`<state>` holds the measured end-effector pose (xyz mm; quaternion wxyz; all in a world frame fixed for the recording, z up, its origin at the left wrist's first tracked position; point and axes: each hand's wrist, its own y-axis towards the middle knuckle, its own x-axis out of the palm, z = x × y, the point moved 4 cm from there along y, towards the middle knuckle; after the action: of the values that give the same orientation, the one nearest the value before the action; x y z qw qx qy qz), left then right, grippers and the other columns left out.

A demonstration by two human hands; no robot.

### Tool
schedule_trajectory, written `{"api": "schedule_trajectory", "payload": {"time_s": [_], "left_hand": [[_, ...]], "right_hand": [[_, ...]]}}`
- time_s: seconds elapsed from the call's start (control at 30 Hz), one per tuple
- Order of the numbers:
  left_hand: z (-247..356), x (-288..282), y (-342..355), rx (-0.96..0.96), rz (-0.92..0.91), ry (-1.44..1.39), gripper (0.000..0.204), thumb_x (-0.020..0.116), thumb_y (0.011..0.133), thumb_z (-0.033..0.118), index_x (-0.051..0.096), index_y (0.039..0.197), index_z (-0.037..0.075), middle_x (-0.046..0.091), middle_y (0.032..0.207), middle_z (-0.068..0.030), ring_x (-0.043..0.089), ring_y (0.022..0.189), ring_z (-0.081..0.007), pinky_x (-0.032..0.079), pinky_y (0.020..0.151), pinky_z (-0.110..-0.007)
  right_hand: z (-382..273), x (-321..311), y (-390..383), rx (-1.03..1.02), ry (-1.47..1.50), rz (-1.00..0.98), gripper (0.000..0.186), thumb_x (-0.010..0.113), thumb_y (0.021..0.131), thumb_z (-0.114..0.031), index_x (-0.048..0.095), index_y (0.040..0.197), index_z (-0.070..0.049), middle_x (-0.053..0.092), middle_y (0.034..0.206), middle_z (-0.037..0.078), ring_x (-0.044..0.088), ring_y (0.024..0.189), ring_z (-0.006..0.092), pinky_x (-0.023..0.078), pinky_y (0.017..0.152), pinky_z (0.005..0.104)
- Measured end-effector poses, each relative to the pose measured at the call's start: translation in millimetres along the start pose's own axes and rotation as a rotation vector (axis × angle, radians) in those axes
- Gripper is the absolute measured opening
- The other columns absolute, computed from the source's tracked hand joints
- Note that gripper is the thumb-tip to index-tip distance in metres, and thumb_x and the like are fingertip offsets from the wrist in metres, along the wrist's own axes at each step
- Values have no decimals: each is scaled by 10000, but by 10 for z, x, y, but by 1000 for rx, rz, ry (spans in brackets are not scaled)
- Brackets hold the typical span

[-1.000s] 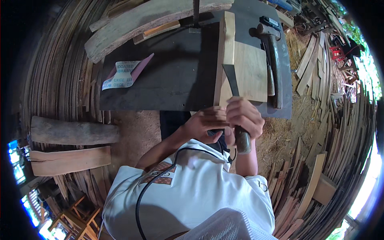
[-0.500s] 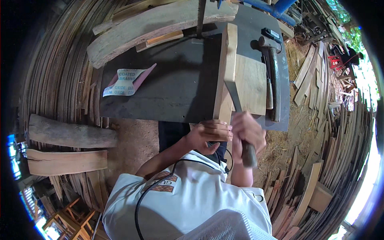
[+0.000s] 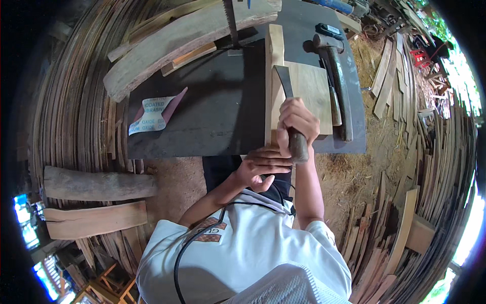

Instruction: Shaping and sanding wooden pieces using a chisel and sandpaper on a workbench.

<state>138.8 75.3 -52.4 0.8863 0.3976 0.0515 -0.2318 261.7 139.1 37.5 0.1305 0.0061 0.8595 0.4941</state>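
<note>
My right hand (image 3: 299, 121) is closed round the wooden handle of a chisel (image 3: 284, 81). Its flat dark blade points away from me and rests against a long, pale wooden bar (image 3: 275, 50). The bar stands on edge on the dark worktable (image 3: 212, 134), its near end toward my body. At that end my left hand (image 3: 264, 166) is wrapped with fingers together and thumb apart; part of its grip is hidden. A flat, square wooden board (image 3: 311, 91) lies against the bar's right side.
Right of the board lie a hammer (image 3: 336, 76), a slim wooden-handled tool (image 3: 334, 106) and a small black object (image 3: 329, 31). Folded sandpaper (image 3: 154, 114) lies on the left. A saw blade (image 3: 231, 23) rises beside a thick rough plank (image 3: 187, 40) at the back.
My right hand has pushed the chisel forward along the bar, away from me, with the right arm straighter. My left hand stays at the near end. The whole view has shifted slightly.
</note>
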Motion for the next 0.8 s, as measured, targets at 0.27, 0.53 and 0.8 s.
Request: {"api": "schedule_trajectory", "payload": {"time_s": [0.27, 0.53, 0.8], "left_hand": [[-71, 20, -88, -40, 201, -139, 287, 594, 733, 139, 740, 961, 43, 711, 1016, -99, 673, 1033, -305, 489, 988, -457], [-171, -4, -120, 40, 162, 24, 278, 570, 734, 100, 745, 945, 52, 724, 1033, -121, 672, 1050, -305, 481, 1006, -483], [-112, -34, 18, -4, 18, 35, 318, 524, 818, 170, 753, 990, 31, 727, 1077, -138, 669, 1083, -295, 485, 1004, -455]], "right_hand": [[-308, 16, -49, 50, 215, 19, 275, 551, 792, -90, 422, 551, -58, 457, 529, 55, 497, 508, 230, 416, 518, 343], [-374, -31, -69, 97, 189, 19, 299, 550, 779, -51, 400, 521, -49, 458, 507, 61, 530, 491, 238, 434, 502, 331], [101, 40, 33, 67, 14, 13, 145, 566, 687, 10, 460, 589, -13, 490, 614, 111, 489, 556, 261, 422, 556, 373]]}}
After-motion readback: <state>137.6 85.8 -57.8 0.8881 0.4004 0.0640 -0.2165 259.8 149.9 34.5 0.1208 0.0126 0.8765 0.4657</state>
